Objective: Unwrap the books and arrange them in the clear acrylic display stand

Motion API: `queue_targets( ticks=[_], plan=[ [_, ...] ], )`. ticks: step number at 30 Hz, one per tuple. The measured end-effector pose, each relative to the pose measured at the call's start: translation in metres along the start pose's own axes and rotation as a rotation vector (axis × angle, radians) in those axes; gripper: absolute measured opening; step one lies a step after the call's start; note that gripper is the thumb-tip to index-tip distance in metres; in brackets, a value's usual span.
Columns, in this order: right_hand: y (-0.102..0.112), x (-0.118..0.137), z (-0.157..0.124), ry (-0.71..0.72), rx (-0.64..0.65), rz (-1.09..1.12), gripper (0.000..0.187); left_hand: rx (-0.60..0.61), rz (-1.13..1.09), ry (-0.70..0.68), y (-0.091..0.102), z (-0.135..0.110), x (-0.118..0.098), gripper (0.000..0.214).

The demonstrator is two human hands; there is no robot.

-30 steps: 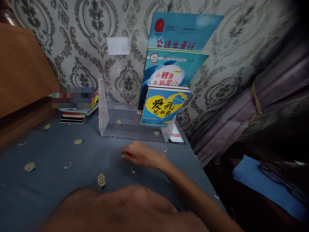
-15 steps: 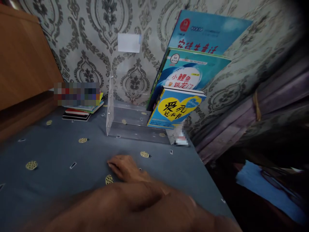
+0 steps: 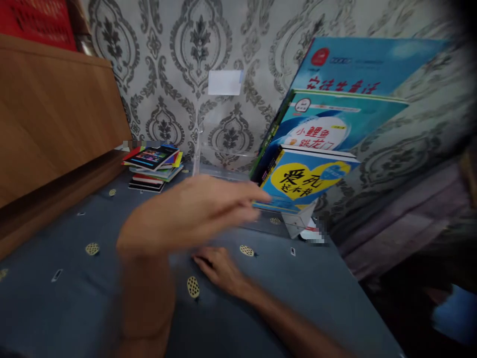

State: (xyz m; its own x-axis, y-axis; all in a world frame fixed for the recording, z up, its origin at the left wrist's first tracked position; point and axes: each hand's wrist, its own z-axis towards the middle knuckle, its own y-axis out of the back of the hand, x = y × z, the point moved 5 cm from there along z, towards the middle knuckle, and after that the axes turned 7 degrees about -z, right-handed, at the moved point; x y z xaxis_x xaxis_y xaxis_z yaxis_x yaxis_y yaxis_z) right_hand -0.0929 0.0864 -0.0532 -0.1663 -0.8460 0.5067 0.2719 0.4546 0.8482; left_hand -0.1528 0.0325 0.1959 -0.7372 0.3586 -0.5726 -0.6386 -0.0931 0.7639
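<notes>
Although the hands are kept apart, nothing is seen gripped by either: the left hand (image 3: 186, 211) is held raised and open, its fingertips (image 3: 261, 197) brought just beside the blue yellow-heart book (image 3: 301, 176) in the clear acrylic book stand (image 3: 296, 221), though contact cannot be told. The right hand (image 3: 219, 268) is laid palm-down on the blue-grey dotted cloth (image 3: 67, 298), near the stand.

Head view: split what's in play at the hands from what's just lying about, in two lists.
In play:
left hand, nearest the yellow-heart blue book
clear plastic book stand, holding that book
right hand, low over the blue cloth

Lying about:
stack of small books
wooden board
paper note on the wall
</notes>
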Motion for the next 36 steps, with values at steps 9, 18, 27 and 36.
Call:
queue_targets(
  ticks=[9, 18, 27, 36],
  plan=[
    [0.004, 0.001, 0.001, 0.022, -0.071, 0.072, 0.024, -0.529, 0.645, 0.798, 0.074, -0.028, 0.226, 0.037],
    [0.006, 0.003, 0.001, 0.029, -0.055, 0.037, 0.023, -0.270, 0.683, 0.857, 0.058, -0.015, 0.312, 0.059],
    [0.003, 0.000, 0.002, 0.032, -0.051, 0.034, 0.024, -0.156, 0.860, 0.868, 0.054, -0.022, 0.297, 0.053],
    [-0.001, -0.001, 0.002, 0.051, -0.072, 0.020, 0.023, -0.279, 0.916, 0.861, 0.050, -0.029, 0.256, 0.045]
  ],
)
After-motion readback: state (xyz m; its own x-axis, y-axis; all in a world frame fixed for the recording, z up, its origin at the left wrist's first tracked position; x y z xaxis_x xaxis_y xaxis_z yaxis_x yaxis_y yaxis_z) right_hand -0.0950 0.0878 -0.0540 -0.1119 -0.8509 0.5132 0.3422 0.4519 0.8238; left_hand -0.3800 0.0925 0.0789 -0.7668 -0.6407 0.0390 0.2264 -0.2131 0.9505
